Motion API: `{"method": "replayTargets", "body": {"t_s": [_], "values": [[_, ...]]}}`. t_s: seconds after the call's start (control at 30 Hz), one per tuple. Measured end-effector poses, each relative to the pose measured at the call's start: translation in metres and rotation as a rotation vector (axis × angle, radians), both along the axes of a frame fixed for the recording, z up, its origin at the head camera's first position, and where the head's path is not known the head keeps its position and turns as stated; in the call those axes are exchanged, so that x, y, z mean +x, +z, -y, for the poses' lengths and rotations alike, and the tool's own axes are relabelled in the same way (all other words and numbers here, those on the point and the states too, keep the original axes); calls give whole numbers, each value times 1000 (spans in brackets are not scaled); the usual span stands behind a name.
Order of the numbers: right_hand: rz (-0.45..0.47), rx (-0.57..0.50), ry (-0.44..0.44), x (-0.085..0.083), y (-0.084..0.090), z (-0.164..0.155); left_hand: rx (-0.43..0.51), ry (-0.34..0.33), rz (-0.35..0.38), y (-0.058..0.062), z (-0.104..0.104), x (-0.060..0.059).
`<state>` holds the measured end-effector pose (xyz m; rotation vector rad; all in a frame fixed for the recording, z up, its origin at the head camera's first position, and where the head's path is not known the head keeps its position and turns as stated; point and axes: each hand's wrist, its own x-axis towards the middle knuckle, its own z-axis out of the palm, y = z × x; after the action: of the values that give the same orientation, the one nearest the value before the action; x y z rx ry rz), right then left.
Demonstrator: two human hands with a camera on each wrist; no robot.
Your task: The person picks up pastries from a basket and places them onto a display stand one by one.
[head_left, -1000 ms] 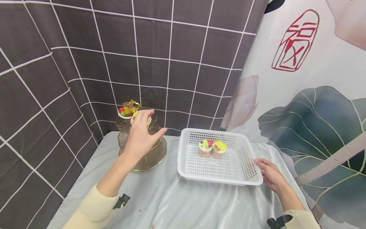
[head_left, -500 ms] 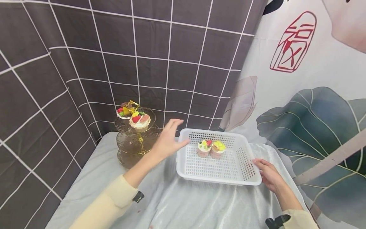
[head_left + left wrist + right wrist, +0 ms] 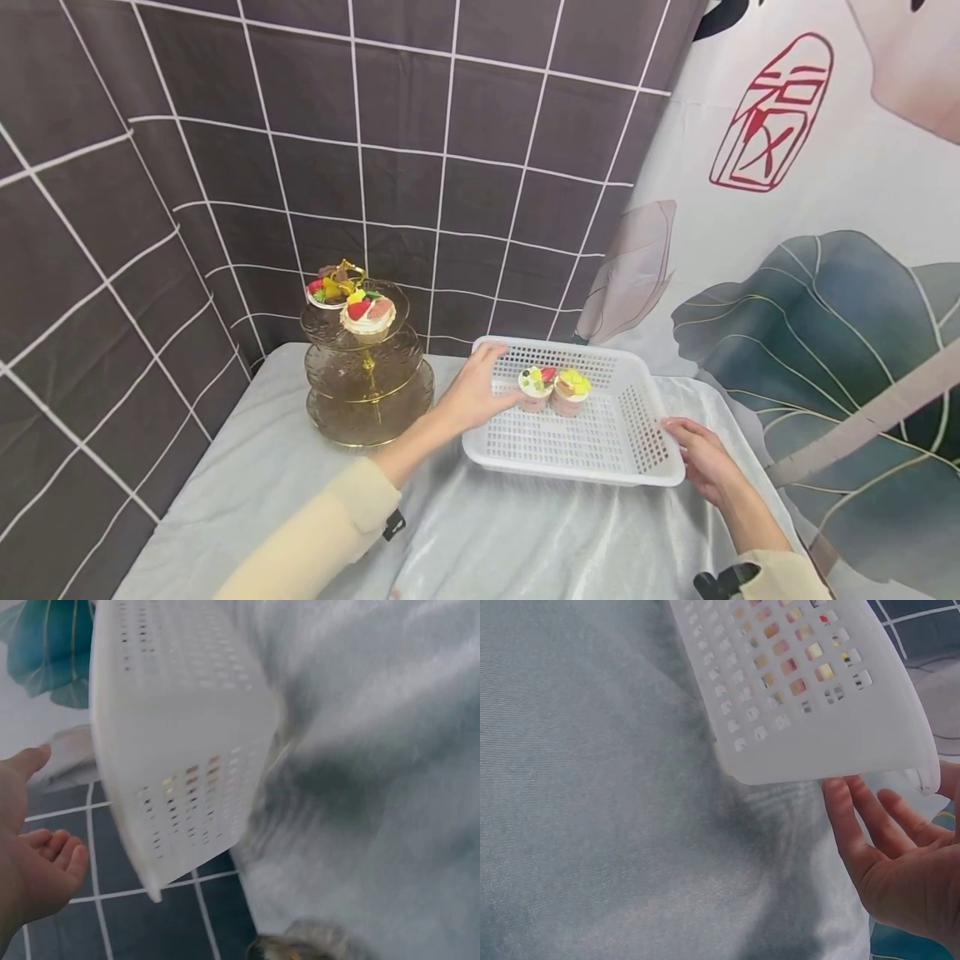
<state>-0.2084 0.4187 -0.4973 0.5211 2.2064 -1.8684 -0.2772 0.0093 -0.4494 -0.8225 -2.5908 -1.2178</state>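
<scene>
A white plastic basket (image 3: 573, 477) stands on the table with two small dessert cups inside, side by side. One cup (image 3: 535, 392) has white cream with strawberry and other fruit; the other cup (image 3: 572, 394) is topped with yellow cubes. My left hand (image 3: 474, 392) reaches over the basket's left rim, fingers spread, thumb right by the fruit cup, holding nothing. In the left wrist view that hand (image 3: 37, 855) is beside the rim. My right hand (image 3: 708, 462) holds the basket's right rim, its fingers (image 3: 847, 817) against the outer wall.
A three-tier glass stand (image 3: 367, 375) with gold trim stands on the left. Its top tier bears a cream cupcake (image 3: 367, 315) and another fruit-topped dessert (image 3: 327, 290). A pale cloth (image 3: 465, 533) covers the table, with curtains behind.
My left hand has left the cupcake on the stand's top tier and moved right, over the basket to the fruit cup. My right hand stays at the rim.
</scene>
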Motion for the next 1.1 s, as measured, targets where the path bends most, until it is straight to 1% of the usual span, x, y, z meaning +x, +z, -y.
{"method": "replayTargets", "body": {"t_s": [0.1, 0.23, 0.37, 0.5, 0.6, 0.8, 1.1], "values": [[-4, 5, 4, 0, 0, 0, -11, 3, 46, -8, -8, -2], [-12, 14, 15, 1, 0, -1, -27, 3, 81, -17, -19, -8], [-13, 12, 10, 2, 0, -1, -27, -19, 103, -26, -28, -16], [-14, -8, 0, 2, 0, 0, -33, -28, 126, -34, -35, -20], [-16, -17, -3, 2, -1, 0, -41, -19, 139, -36, -40, -20], [-16, -8, -5, 1, -2, -3, -84, 7, 146, -36, -49, -25], [-29, -6, -10, 4, -1, 2, -170, 38, 211, -41, -56, -37]]}}
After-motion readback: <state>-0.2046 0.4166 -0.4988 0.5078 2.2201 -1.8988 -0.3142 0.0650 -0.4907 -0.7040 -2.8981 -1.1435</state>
